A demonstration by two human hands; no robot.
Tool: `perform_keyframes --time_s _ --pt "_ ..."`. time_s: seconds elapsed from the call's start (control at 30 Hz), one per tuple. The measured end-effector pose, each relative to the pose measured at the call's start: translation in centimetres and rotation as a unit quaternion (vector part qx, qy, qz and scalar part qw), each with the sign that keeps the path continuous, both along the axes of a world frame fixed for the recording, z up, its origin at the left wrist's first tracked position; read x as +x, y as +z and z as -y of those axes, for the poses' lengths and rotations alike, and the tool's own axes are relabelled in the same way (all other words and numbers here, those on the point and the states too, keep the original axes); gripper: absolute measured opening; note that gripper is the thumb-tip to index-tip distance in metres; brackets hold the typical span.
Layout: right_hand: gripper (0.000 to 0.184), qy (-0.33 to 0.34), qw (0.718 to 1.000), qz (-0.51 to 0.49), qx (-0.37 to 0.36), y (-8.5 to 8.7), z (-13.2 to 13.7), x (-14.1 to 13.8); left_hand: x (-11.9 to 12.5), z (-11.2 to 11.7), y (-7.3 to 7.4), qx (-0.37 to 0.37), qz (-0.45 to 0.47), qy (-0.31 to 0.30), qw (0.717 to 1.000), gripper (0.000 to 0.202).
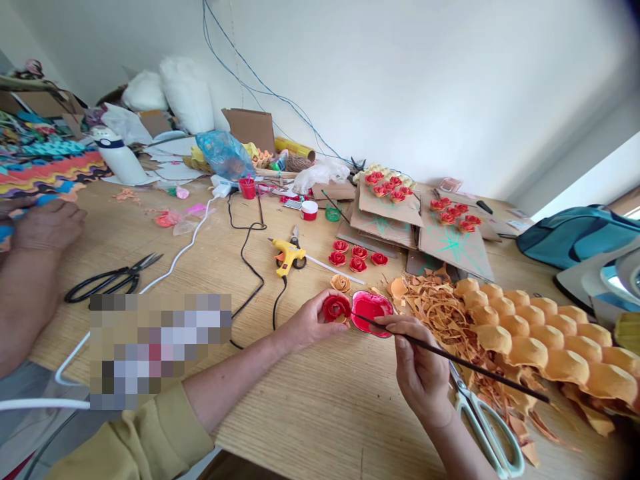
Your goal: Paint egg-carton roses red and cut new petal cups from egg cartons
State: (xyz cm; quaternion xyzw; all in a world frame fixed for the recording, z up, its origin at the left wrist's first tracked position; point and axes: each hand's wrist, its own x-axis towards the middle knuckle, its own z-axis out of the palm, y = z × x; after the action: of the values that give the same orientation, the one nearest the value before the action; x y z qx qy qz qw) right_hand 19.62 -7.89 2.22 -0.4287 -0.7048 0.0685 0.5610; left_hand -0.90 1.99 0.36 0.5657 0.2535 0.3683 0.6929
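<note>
Between the fingers of my left hand [320, 320] is a small rose [337, 308], its petals mostly red. My right hand [419, 360] grips a long dark paintbrush [465, 362], its tip beside the rose and over a small dish of red paint [373, 308]. The dish stands just right of the rose. Behind them lies an unpainted orange rose [341, 283], and past it several red roses [358, 265] sit on the table.
A yellow glue gun [289, 257] lies mid-table with its cord. Orange egg trays [540, 327], scraps [430, 307] and scissors [487, 427] are at right. Cardboard pieces [457, 250] bear more roses. At left are black-handled scissors [113, 277] and another person's hand [50, 227].
</note>
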Motion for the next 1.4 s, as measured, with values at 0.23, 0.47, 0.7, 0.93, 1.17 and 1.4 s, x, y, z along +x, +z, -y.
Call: perform_keyframes --time_s 0.23,0.47,0.7,0.93,1.17,1.4 --pt "0.018 -0.021 1.0 -0.022 0.008 0.3 -0.1 0.1 -0.2 -0.2 -0.5 -0.016 -0.002 0.021 1.0 0.058" --pt "0.016 -0.053 0.998 0.019 0.012 0.2 -0.4 0.7 0.0 -0.1 -0.5 -0.063 0.016 -0.002 0.998 0.068" --pt "0.016 -0.047 0.991 0.121 -0.013 0.4 -0.5 0.9 0.1 -0.2 -0.6 -0.006 -0.014 0.006 1.0 0.055" --pt "0.016 -0.033 0.985 0.166 -0.031 0.7 -0.7 1.0 -0.1 -0.4 -0.9 0.114 -0.104 0.075 0.985 0.052" --pt "0.016 -0.019 0.988 0.141 -0.053 0.5 -0.7 1.3 -0.2 -0.6 -0.9 0.153 -0.134 0.085 0.975 0.049" --pt "0.019 0.012 0.998 0.055 0.007 0.8 0.4 1.1 -0.3 -0.4 -0.8 0.157 -0.142 0.074 0.975 0.052"
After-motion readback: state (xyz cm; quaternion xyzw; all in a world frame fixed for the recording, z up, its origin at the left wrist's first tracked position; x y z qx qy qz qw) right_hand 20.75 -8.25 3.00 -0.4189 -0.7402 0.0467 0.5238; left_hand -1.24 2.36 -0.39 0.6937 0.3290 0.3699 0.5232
